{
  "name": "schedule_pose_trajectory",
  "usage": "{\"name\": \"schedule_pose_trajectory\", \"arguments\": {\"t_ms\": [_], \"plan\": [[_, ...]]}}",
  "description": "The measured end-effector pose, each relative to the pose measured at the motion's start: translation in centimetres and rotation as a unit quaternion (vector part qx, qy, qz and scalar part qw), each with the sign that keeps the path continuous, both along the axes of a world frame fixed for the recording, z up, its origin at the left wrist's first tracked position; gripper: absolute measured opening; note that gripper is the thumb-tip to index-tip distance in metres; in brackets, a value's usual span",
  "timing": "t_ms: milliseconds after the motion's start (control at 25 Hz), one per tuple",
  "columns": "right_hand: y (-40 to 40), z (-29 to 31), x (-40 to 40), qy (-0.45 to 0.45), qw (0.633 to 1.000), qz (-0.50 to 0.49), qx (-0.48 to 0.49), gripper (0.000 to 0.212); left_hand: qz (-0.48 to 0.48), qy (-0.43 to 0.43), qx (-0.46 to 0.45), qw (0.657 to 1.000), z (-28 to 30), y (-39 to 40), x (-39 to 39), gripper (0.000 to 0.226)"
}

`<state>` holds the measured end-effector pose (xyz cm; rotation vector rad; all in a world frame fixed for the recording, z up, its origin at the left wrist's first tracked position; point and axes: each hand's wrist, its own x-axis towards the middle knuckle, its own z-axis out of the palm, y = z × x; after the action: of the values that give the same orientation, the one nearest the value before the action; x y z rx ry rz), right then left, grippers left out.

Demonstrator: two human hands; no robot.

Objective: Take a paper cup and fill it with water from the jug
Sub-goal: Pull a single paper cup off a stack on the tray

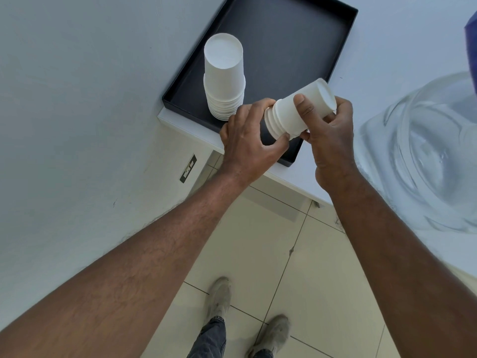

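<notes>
A short stack of white paper cups [286, 109] lies on its side in the air above the near corner of a black tray [289, 42]. My left hand [247, 140] grips the rim end of this stack. My right hand [327, 130] grips the bottom end, thumb across the outermost cup. A second stack of upside-down white paper cups [224, 76] stands in the tray, just left of my hands. The large clear water jug [423, 151] stands on the white counter at the right edge, close to my right wrist.
The white counter [387, 47] carries the tray and jug; its front edge runs diagonally under my hands. A white wall with a black socket plate [188, 168] is at left. Beige floor tiles and my shoes are below. A blue object [471, 42] shows at the upper right edge.
</notes>
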<state>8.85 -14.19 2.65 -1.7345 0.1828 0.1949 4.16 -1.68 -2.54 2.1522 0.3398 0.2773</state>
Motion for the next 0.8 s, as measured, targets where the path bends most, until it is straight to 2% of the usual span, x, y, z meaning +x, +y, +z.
{"name": "schedule_pose_trajectory", "arguments": {"t_ms": [200, 440, 520, 640, 800], "plan": [[0.2, 0.2, -0.2, 0.029, 0.999, 0.005, 0.015, 0.051, -0.063, -0.047, -0.096, 0.992, -0.1, 0.5, -0.4, 0.068], [1.5, 0.4, -0.8, 0.053, 0.997, -0.030, 0.040, 0.063, -0.049, -0.050, -0.140, 0.988, 0.8, 0.2, -0.7, 0.057], [1.6, 0.4, -0.8, 0.060, 0.997, -0.030, 0.045, 0.060, -0.044, -0.049, -0.150, 0.986, 0.8, 0.3, -0.7, 0.053], [1.3, 0.5, -0.7, 0.065, 0.996, -0.034, 0.053, 0.058, -0.036, -0.041, -0.144, 0.988, 0.6, 0.5, -0.9, 0.055], [0.9, 0.6, -0.7, 0.009, 0.999, -0.015, 0.028, 0.065, -0.064, -0.006, -0.082, 0.995, 0.4, 0.6, -0.4, 0.071]]}}
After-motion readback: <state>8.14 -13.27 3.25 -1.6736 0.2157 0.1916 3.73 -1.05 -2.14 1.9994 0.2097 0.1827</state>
